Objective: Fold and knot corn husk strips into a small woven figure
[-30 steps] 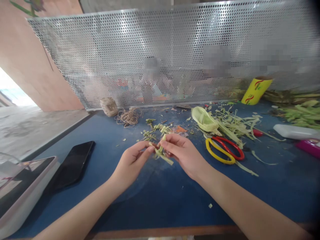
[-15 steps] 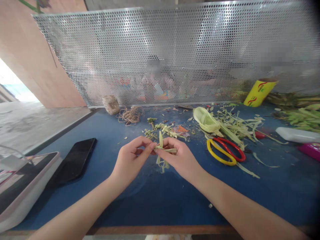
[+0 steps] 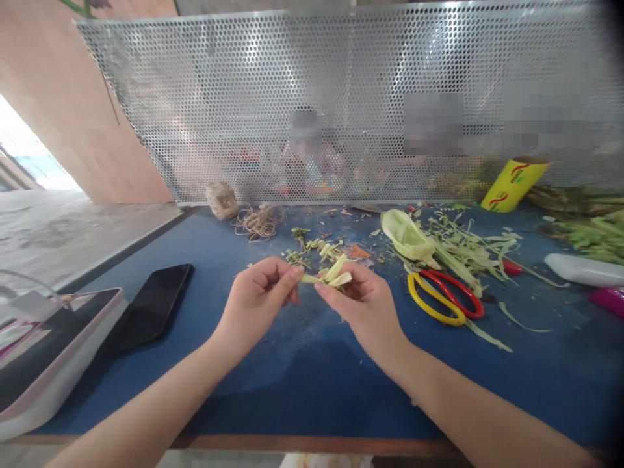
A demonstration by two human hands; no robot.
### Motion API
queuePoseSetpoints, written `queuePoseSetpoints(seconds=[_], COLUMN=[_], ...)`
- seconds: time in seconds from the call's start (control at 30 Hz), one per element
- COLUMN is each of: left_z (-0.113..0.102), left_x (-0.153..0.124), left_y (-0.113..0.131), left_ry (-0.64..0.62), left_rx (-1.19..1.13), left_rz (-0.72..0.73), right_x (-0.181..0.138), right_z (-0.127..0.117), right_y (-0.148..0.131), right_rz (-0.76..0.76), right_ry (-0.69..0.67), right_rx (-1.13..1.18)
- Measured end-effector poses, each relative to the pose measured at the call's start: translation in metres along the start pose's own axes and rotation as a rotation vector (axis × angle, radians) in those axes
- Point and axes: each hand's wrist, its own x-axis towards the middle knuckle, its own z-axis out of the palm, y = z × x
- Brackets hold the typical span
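Note:
Over the middle of the blue table, my left hand point(image 3: 260, 292) is closed, pinching the end of a pale green corn husk strip point(image 3: 309, 279) between thumb and fingertips. My right hand point(image 3: 365, 302) is closed on the folded part of the husk strips point(image 3: 336, 272), where one narrow piece points up and a wider one lies across the fingers. The strip spans the small gap between both hands. Just beyond them lie small green knotted husk pieces point(image 3: 322, 248). A hollow corn husk point(image 3: 408, 235) and yellow-and-red-handled scissors point(image 3: 441, 297) rest to the right.
Shredded husk strips point(image 3: 482, 244), a yellow roll point(image 3: 514, 185) and a white object point(image 3: 582, 268) occupy the right side. Tangled twine point(image 3: 258, 222) and a stone-like block point(image 3: 221, 199) sit at the back left, a black phone point(image 3: 156, 302) nearer. A perforated metal screen point(image 3: 341, 78) closes off the back; a person is behind it.
My hands have drawn slightly apart, the right one moving right. The husk strip's upright piece now leans right, and the loose ends that hung beneath are mostly hidden. The view shifted slightly.

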Motion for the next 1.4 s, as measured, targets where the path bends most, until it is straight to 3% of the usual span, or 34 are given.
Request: queuePoseSetpoints(seconds=[0.17,0.4,0.6,0.73,0.9,1.1,1.4], left_z=[0.001,0.008,0.010,0.008,0.005,0.004,0.002], left_x=[0.000,-0.005,-0.006,-0.008,-0.010,-0.008,-0.010], left_y=[-0.006,-0.004,-0.003,-0.002,-0.005,-0.009,-0.005], left_ry=[0.044,-0.048,-0.075,-0.113,-0.280,-0.185,-0.259], left_rx=[-0.180,-0.393,-0.431,-0.404,-0.177,0.097,0.055], left_rz=[-0.033,-0.072,-0.142,-0.109,0.032,0.082,0.053], right_x=[0.008,0.011,0.006,0.007,0.007,0.002,0.000], right_z=[-0.008,-0.013,-0.011,-0.013,-0.013,-0.011,-0.011], right_y=[-0.001,-0.002,-0.010,-0.008,-0.009,-0.012,-0.013], right_rz=[-0.029,-0.050,-0.169,-0.202,-0.196,-0.267,-0.264], right_ry=[-0.099,-0.005,-0.141,-0.107,-0.244,-0.177,-0.110], right_rx=[-0.191,-0.384,-0.516,-0.557,-0.528,-0.544,-0.517])
